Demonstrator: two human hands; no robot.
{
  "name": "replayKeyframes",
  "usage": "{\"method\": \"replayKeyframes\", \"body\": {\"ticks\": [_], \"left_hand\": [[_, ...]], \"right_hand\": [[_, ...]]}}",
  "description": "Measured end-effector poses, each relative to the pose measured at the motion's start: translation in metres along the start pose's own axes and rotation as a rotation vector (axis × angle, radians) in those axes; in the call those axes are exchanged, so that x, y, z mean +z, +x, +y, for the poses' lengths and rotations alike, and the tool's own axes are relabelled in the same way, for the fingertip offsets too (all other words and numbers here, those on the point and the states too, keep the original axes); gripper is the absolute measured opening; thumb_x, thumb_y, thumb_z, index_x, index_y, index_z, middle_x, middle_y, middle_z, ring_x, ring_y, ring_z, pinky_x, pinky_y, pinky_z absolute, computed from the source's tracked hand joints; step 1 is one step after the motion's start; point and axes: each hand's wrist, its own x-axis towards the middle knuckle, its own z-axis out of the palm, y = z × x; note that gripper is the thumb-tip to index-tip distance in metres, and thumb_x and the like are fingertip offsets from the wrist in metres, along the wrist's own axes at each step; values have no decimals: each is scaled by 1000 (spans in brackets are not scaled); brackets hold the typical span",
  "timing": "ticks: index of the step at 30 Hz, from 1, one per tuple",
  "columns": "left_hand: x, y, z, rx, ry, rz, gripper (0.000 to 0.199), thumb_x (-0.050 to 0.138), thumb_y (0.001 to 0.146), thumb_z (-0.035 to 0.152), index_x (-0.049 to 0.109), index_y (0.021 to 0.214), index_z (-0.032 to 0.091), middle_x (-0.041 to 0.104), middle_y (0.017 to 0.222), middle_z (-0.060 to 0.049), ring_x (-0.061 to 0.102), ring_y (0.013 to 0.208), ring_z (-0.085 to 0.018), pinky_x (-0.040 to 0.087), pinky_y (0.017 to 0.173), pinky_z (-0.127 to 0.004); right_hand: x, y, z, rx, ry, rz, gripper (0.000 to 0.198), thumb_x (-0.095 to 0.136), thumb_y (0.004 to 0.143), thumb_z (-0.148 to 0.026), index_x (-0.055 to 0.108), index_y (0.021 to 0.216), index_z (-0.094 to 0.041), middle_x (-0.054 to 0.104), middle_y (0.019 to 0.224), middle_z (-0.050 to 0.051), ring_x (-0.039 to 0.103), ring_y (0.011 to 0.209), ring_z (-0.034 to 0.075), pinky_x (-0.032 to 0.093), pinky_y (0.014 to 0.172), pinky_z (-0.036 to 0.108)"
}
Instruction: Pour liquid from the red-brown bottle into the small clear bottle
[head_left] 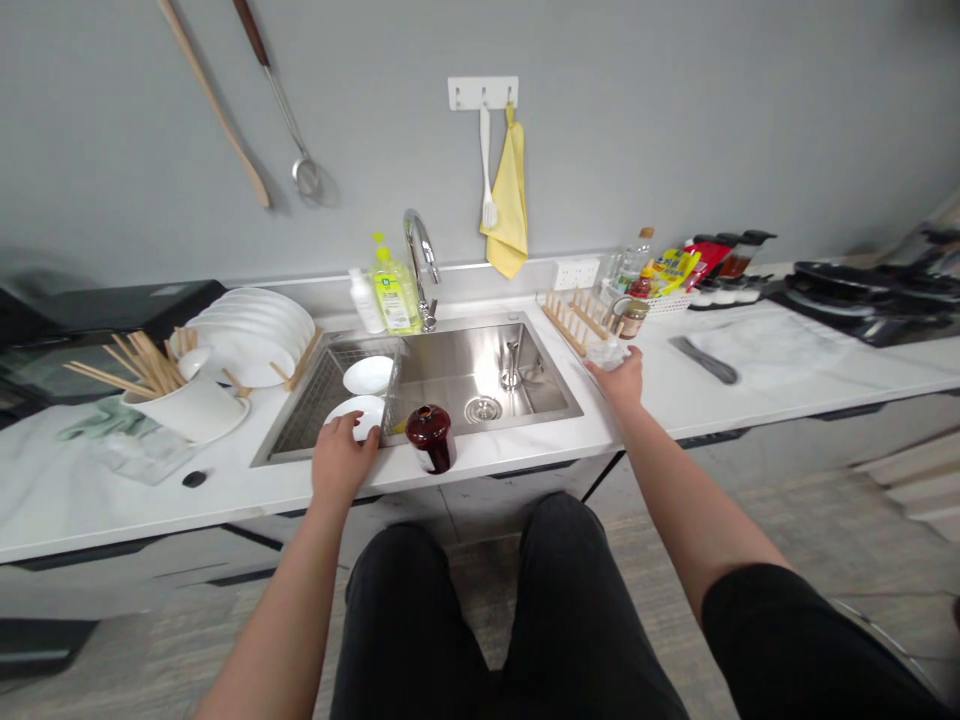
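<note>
My left hand [343,458] is at the near edge of the sink, fingers apart over the near rim of a white bowl [361,408]; whether it bears on the bowl is unclear. A second white bowl [367,375] sits behind it in the wire basket [330,365]. To the right of this hand, a dark red-brown bottle [431,440] with an uncapped top stands on the counter edge. My right hand [621,378] is closed around a small clear container [604,353], partly covered by the fingers, beside the wooden dish rack [574,320].
The steel sink [450,375] has a tap [420,265], with soap bottles [394,295] behind. Left stand plates [255,330] and a white pot of chopsticks [184,405]. A black cap [194,479] lies nearby. Rightward are a jar [634,320], dark tongs-like utensil [705,360] and condiments [675,270].
</note>
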Motion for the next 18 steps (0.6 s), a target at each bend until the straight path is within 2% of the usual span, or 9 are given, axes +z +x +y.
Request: {"method": "replayKeyframes", "body": {"ticks": [2,4,5,6,8,10,12,15,18], "left_hand": [[-2,-1,2,-12,-8,0,44,60,102,49,74,129,17,79,125,-20,69,125,-43,52,116,-55],[-4,-1,4,-22,-14,-1,42,61,101,47,73,128,17,79,125,-21,69,126,-43,51,116,-55],[-5,-2,5,-30,-15,0,41,62,100,45,74,128,17,79,125,-21,69,126,-43,51,116,-55],[-6,-2,5,-36,-19,1,41,62,100,44,74,128,16,79,125,-22,69,126,-43,51,116,-55],[-6,-3,6,-40,-36,3,41,63,100,43,74,127,15,79,126,-23,68,127,-44,49,117,-55],[-7,-3,6,-33,-58,6,40,63,100,41,74,127,14,78,126,-24,67,128,-44,49,117,-55],[-8,-4,8,-22,-74,14,39,62,100,41,75,125,14,79,126,-24,68,128,-43,49,117,-55],[-14,-7,9,-16,-97,52,35,61,102,41,74,123,15,79,126,-21,69,127,-39,50,118,-51],[-33,-14,-2,-49,-112,129,35,55,106,42,71,125,17,77,127,-19,70,126,-35,51,117,-49]], "right_hand": [[-10,-15,-9,-80,2,81,96,89,75,-64,53,147,-12,62,154,33,60,142,46,50,122,60],[-19,-37,-21,-190,9,134,73,79,84,-63,62,135,-14,69,142,28,64,135,45,52,117,60],[-22,-51,-28,-231,23,94,57,74,88,-60,67,125,-17,75,129,23,69,123,41,55,111,56],[-24,-66,-36,-260,49,-4,42,70,92,-55,70,115,-21,79,113,17,73,108,37,58,102,51],[-22,-96,-54,-329,103,-308,26,68,94,-49,73,99,-24,79,88,8,73,84,30,57,85,42],[-14,-123,-71,-395,125,-516,21,71,93,-45,75,98,-25,79,82,5,73,77,27,53,77,37],[-5,-144,-84,-422,115,-584,20,72,92,-42,78,101,-25,80,82,3,73,76,25,50,74,34],[3,-161,-93,-435,77,-577,20,73,91,-39,80,105,-26,79,81,3,71,74,24,46,71,33],[2,-164,-91,-434,63,-534,18,72,92,-39,80,102,-26,75,75,2,67,70,23,43,69,33]]}}
